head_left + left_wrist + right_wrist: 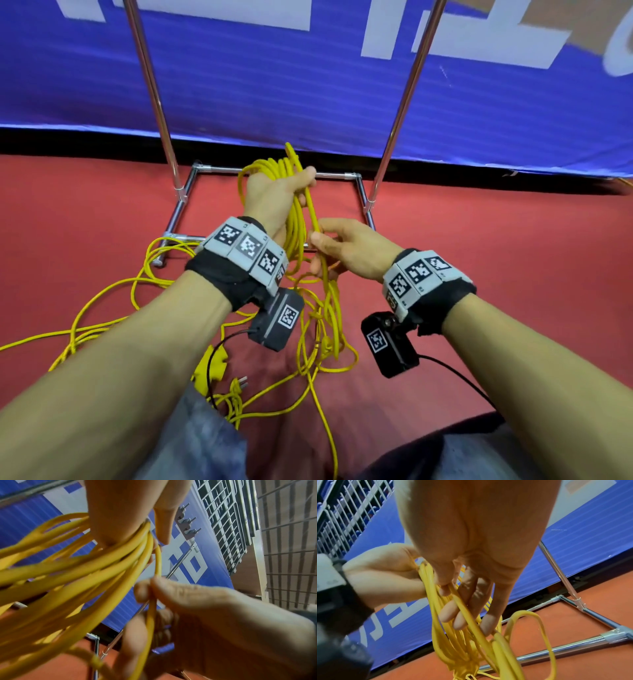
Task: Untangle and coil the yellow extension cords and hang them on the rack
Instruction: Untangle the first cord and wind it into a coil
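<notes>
A red floor (513, 257) is seen across the lower part of the head view. Behind it, a blue banner (274, 85) with large white characters is stretched along the back, with a black strip along its lower edge. In the left wrist view, a grey wire grille (226, 527) is shown beyond the banner, beside a pale slatted wall (289, 547). Blue-grey trouser legs (205, 445) are seen at the bottom edge of the head view.
</notes>
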`<act>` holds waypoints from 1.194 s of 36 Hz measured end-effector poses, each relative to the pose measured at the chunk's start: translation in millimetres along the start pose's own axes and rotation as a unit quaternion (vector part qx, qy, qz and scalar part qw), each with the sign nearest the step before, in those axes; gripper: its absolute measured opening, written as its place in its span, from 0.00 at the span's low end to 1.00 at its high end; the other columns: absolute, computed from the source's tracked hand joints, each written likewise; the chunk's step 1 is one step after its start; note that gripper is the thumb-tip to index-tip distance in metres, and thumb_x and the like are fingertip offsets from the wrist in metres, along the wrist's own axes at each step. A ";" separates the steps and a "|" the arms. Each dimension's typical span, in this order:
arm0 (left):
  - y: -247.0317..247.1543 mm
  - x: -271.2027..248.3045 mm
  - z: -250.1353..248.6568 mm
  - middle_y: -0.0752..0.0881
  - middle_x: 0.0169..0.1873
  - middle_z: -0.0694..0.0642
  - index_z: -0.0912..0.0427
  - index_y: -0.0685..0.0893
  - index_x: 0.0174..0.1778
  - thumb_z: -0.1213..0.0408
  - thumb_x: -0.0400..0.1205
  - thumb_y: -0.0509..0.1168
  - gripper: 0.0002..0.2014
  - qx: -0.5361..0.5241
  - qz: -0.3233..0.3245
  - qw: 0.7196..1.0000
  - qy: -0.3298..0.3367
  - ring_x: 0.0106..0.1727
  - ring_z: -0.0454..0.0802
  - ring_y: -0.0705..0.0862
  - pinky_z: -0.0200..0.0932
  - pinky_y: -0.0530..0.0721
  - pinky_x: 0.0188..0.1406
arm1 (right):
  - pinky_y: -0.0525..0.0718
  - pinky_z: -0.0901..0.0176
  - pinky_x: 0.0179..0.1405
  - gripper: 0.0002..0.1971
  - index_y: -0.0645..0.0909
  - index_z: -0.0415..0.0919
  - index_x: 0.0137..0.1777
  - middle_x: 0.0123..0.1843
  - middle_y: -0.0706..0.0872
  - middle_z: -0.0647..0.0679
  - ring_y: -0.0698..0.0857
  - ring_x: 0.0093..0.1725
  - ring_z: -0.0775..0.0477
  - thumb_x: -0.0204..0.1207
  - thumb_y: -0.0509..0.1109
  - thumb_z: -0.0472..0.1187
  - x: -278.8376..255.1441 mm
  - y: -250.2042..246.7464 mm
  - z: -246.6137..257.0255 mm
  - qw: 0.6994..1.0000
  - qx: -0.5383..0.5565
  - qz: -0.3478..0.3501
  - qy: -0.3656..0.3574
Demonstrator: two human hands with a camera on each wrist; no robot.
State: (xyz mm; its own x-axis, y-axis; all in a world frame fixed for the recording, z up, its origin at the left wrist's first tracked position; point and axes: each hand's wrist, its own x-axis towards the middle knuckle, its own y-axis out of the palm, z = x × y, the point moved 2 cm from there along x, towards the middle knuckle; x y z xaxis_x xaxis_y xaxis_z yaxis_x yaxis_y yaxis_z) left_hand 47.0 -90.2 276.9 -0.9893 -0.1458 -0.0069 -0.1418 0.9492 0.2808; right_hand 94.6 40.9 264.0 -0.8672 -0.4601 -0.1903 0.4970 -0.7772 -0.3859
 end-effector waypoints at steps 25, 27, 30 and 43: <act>-1.4 -1.8 -28.9 0.75 0.19 0.55 0.63 0.76 0.29 0.75 0.83 0.61 0.15 -0.122 -0.008 0.992 -0.028 0.19 0.48 0.71 0.35 0.68 0.16 | 0.75 0.62 0.49 0.10 0.86 0.42 0.55 0.51 0.89 0.43 0.85 0.55 0.43 0.75 0.74 0.41 5.3 -23.3 -60.6 0.901 -0.418 -0.047 0.103; -4.9 1.6 -30.2 0.75 0.19 0.55 0.63 0.76 0.28 0.75 0.83 0.61 0.15 -0.124 -0.023 0.992 -0.021 0.17 0.48 0.70 0.35 0.68 0.16 | 0.75 0.65 0.44 0.09 0.88 0.43 0.53 0.46 0.90 0.45 0.86 0.49 0.46 0.72 0.76 0.41 3.7 -28.6 -60.9 0.909 -0.397 -0.062 0.114; -12.5 8.2 -29.7 0.76 0.18 0.54 0.63 0.76 0.26 0.75 0.83 0.61 0.17 -0.115 -0.045 0.992 -0.012 0.15 0.48 0.71 0.35 0.69 0.16 | 0.72 0.67 0.38 0.05 0.89 0.43 0.45 0.36 0.85 0.50 0.82 0.39 0.50 0.69 0.78 0.39 -0.6 -34.6 -53.2 0.922 -0.365 -0.084 0.096; -52.2 34.2 -33.0 0.75 0.17 0.50 0.57 0.76 0.20 0.72 0.76 0.64 0.17 -0.021 -0.167 0.985 0.046 0.16 0.50 0.69 0.40 0.68 0.20 | 0.80 0.66 0.50 0.19 0.73 0.49 0.26 0.55 0.90 0.49 0.87 0.55 0.47 0.67 0.67 0.24 -8.6 -64.2 -46.8 0.944 -0.270 -0.190 -0.018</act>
State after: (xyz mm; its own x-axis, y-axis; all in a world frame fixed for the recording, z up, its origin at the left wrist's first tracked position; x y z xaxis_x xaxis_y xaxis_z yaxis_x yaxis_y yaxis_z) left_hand 21.7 -154.0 293.7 -0.8801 -0.4744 -0.0197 -0.4555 0.8318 0.3174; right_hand 68.7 114.8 248.1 -0.9733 -0.2146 0.0819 0.0542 -0.5612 -0.8259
